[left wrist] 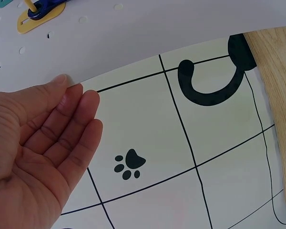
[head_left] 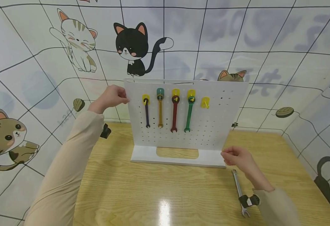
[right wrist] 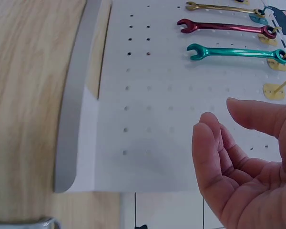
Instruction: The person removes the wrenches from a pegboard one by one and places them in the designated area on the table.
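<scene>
Fingers of my left hand (head_left: 111, 98) touch the white pegboard's (head_left: 210, 125) upper left edge; my right hand (head_left: 237, 158) hangs slack just beyond the silver steel wrench (head_left: 238, 191), lengthwise near the counter's front-right edge.

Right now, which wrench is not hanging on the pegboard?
The silver wrench, lying flat on the table below the right hand; the other four hang from hooks.

place: staged tool-sorting booth | walls: cartoon cat panels (head_left: 131, 44) all round | desk (head_left: 153, 194): wood-grain | white pegboard (head_left: 210, 125) hung with coloured wrenches (head_left: 174, 114)
</scene>
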`<state>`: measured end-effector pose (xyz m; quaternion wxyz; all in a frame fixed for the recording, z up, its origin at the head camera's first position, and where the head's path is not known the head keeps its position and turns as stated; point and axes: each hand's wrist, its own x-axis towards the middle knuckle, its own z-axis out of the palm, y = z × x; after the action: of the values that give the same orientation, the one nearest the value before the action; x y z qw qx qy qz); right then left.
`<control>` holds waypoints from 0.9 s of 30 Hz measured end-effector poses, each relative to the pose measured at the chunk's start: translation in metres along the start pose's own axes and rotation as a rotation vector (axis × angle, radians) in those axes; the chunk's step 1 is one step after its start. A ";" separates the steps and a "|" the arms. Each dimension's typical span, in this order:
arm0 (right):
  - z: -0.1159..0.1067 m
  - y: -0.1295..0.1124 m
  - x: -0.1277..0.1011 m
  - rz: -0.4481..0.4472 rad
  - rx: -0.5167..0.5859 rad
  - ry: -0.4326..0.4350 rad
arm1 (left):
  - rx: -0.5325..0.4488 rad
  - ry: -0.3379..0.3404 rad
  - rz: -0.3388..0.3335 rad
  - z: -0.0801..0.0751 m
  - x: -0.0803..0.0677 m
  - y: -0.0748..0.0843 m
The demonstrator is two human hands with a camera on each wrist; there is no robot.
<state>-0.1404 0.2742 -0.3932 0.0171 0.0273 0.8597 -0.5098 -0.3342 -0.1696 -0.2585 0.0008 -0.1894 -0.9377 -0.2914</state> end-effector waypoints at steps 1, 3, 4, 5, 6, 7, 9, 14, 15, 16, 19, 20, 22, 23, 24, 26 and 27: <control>0.001 -0.003 0.002 -0.003 0.006 0.002 | 0.000 0.000 0.000 0.000 0.000 0.000; 0.005 -0.008 0.007 -0.018 0.015 0.008 | -0.003 0.000 0.001 0.000 0.000 0.000; 0.006 -0.011 0.009 -0.024 0.016 0.009 | -0.005 -0.001 0.004 0.000 0.000 0.000; 0.008 -0.014 0.011 -0.033 0.022 0.009 | -0.007 -0.001 0.005 0.000 0.000 0.000; 0.010 -0.017 0.014 -0.040 0.028 0.010 | -0.007 -0.001 0.006 0.000 0.000 0.000; 0.012 -0.019 0.016 -0.049 0.033 0.009 | -0.007 -0.001 0.007 0.000 0.000 0.000; 0.016 -0.024 0.021 -0.058 0.038 0.016 | -0.007 -0.002 0.007 0.000 0.000 0.000; 0.027 -0.036 0.032 -0.071 0.071 0.025 | -0.004 -0.002 0.015 -0.001 -0.002 0.001; 0.029 -0.038 0.035 -0.077 0.075 0.022 | -0.005 0.000 0.017 -0.001 -0.002 0.001; 0.031 -0.040 0.037 -0.084 0.079 0.020 | -0.005 0.002 0.018 -0.001 -0.002 0.001; 0.035 -0.046 0.045 -0.101 0.080 0.007 | -0.006 0.005 0.016 -0.001 -0.001 0.000; 0.036 -0.048 0.047 -0.108 0.079 0.001 | -0.008 0.006 0.012 -0.001 -0.001 0.000; 0.038 -0.052 0.052 -0.128 0.093 -0.016 | -0.008 0.006 0.007 0.000 -0.001 -0.001; 0.039 -0.054 0.055 -0.137 0.107 -0.025 | -0.008 0.005 0.007 0.000 -0.001 -0.001; 0.040 -0.056 0.057 -0.145 0.116 -0.032 | -0.010 0.004 0.005 0.000 -0.001 -0.001; 0.042 -0.060 0.062 -0.163 0.147 -0.040 | -0.012 0.004 0.005 0.000 -0.001 -0.001; 0.043 -0.063 0.065 -0.169 0.158 -0.039 | -0.011 0.003 0.007 0.000 -0.001 -0.001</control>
<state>-0.2092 0.2088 -0.3626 -0.0116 -0.0540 0.8156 -0.5759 -0.3339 -0.1707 -0.2590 0.0022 -0.1921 -0.9354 -0.2967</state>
